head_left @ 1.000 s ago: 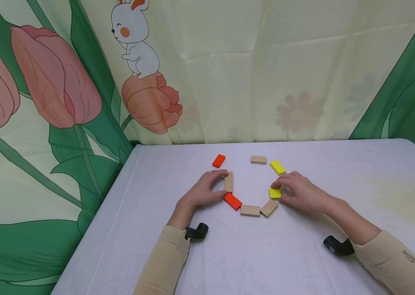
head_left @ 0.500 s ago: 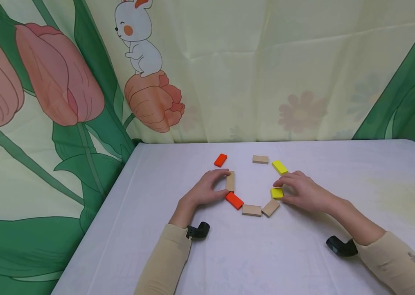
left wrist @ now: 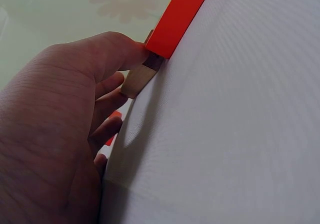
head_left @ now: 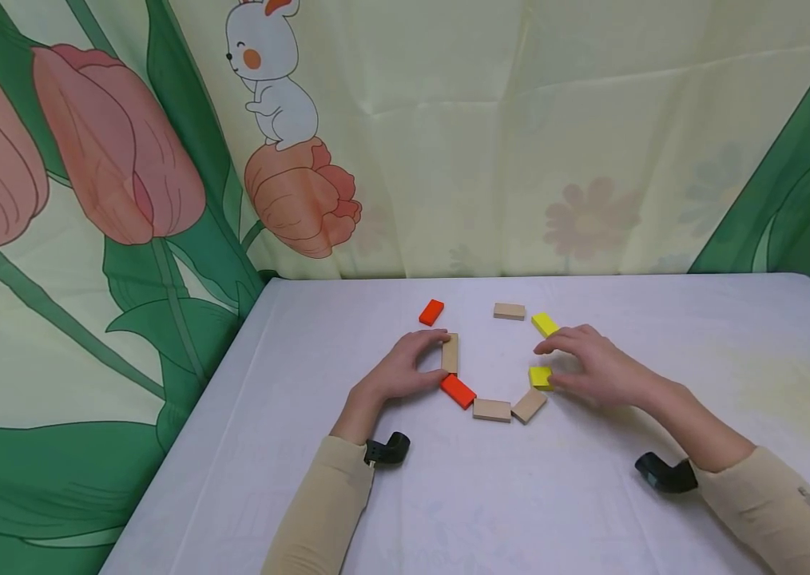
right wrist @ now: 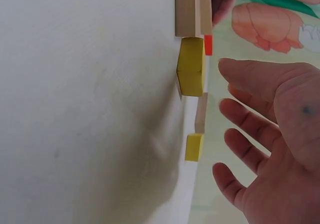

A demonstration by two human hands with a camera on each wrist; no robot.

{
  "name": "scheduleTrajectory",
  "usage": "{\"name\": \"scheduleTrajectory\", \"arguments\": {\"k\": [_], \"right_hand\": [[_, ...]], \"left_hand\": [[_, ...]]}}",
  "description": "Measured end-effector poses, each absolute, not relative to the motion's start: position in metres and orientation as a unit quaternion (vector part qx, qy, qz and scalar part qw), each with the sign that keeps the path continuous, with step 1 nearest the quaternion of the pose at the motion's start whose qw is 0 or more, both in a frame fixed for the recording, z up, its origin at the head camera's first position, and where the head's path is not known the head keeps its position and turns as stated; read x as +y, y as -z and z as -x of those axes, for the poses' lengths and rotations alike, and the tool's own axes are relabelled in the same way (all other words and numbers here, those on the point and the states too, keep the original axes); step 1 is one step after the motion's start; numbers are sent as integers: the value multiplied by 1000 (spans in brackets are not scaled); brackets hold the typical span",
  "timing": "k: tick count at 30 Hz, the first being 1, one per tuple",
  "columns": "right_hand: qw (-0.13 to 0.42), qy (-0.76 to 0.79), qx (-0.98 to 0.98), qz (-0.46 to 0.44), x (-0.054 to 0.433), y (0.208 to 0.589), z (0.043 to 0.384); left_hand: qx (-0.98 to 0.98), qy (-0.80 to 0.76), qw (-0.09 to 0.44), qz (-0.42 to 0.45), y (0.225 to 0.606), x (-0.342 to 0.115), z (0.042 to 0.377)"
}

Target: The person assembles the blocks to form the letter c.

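Several small blocks form an open curve on the white table. My left hand holds a plain wooden block by its ends, between thumb and fingers, at the curve's left side. A red block lies right at the thumb tip. In front follow a wooden block and an angled wooden block. A yellow block stands at the right end. My right hand hovers beside it with fingers spread; the right wrist view shows a gap between that hand and the yellow block.
Farther back lie a second yellow block, a wooden block and a red block. A white cloth covers the table. Behind its far edge hangs a curtain printed with tulips and a rabbit.
My right hand has let go of the near yellow block and lifted slightly, its fingers spreading. The left hand keeps its hold on the wooden block. The head view has shifted slightly.
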State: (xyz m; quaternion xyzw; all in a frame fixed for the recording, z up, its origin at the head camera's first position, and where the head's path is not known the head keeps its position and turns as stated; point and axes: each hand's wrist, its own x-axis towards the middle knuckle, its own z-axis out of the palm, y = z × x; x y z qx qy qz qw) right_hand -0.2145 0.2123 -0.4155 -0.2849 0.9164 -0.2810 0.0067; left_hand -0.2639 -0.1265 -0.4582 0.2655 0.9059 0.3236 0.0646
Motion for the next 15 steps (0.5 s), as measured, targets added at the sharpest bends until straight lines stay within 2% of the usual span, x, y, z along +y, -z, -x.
{"name": "scheduleTrajectory", "arguments": {"k": [15], "right_hand": [[-11, 296, 906, 303, 196, 405, 238]], "left_hand": [[906, -326, 69, -263, 457, -127, 263]]}}
